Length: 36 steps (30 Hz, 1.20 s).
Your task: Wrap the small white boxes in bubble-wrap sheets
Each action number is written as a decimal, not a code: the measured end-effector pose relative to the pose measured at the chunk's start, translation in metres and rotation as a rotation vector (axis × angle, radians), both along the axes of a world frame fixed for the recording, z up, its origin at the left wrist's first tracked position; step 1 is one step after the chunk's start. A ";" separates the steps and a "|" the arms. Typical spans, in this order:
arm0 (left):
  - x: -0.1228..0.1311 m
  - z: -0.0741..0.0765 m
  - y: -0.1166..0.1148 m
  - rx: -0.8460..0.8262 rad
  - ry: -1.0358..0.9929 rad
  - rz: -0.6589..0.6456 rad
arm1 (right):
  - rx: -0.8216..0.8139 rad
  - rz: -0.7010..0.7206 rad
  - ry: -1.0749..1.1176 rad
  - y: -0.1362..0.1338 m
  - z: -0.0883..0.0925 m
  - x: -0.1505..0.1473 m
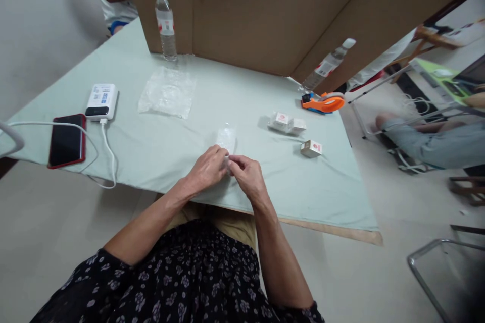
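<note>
Near the table's front edge, my left hand (211, 165) and my right hand (246, 174) meet with fingers closed on a small strip of clear bubble wrap (226, 137). Its free end lies flat on the cloth beyond my fingers. Whether something is wrapped inside the near end is hidden by my fingertips. To the right sit two small white boxes (282, 120) in clear wrap, side by side. A single small box (311, 148) with a red mark stands nearer to me. Further left lies a larger stack of bubble wrap sheets (166, 92).
An orange tape dispenser (326, 103) lies at the table's right edge. Water bottles (165, 25) stand against a tall cardboard panel (250, 10). At left are a power bank (102, 101) with a white cable and a phone (67, 140). Other people sit beyond the table.
</note>
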<state>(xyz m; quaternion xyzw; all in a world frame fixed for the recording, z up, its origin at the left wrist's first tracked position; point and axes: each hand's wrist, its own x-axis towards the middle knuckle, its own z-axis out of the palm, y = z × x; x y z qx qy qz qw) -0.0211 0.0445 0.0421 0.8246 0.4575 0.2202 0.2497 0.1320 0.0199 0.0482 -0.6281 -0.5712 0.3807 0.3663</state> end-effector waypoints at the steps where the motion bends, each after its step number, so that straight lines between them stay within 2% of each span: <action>1: -0.001 -0.002 0.000 -0.004 -0.047 0.012 | -0.003 0.059 -0.013 0.000 0.002 0.003; 3: -0.002 -0.004 -0.002 -0.029 -0.151 0.043 | 0.014 0.181 -0.069 0.000 0.006 0.008; 6: -0.002 -0.005 -0.004 -0.156 -0.319 0.116 | 0.076 0.315 -0.252 0.002 0.011 0.008; 8: 0.000 -0.004 -0.005 -0.233 -0.399 0.175 | 0.096 0.330 -0.388 0.005 0.013 0.005; 10: 0.002 -0.005 -0.005 -0.235 -0.414 0.227 | 0.091 0.323 -0.468 0.007 0.014 0.003; 12: 0.005 -0.007 -0.004 -0.195 -0.394 0.250 | 0.087 0.336 -0.458 0.008 0.013 0.005; 15: 0.008 -0.015 -0.003 -0.123 -0.379 0.242 | 0.062 0.429 -0.261 0.008 0.010 0.018; 16: 0.009 -0.018 -0.003 -0.101 -0.373 0.240 | 0.046 0.427 -0.176 0.008 0.009 0.024; 18: 0.010 -0.022 -0.003 -0.068 -0.354 0.238 | 0.003 0.305 -0.044 0.010 0.006 0.035; 21: 0.010 -0.020 -0.005 -0.045 -0.319 0.219 | -0.103 0.044 0.008 0.020 -0.001 0.044; 23: 0.011 -0.017 -0.006 -0.018 -0.285 0.193 | -0.188 -0.011 0.012 0.032 -0.007 0.042; 28: 0.012 -0.012 -0.004 -0.007 -0.162 0.142 | -0.252 0.014 0.061 0.068 -0.019 0.029; 32: 0.012 -0.011 0.004 -0.117 -0.138 0.146 | -0.224 0.046 0.098 0.088 -0.029 0.026; 36: 0.010 -0.009 0.010 -0.222 -0.145 0.143 | -0.185 0.133 0.102 0.096 -0.037 0.025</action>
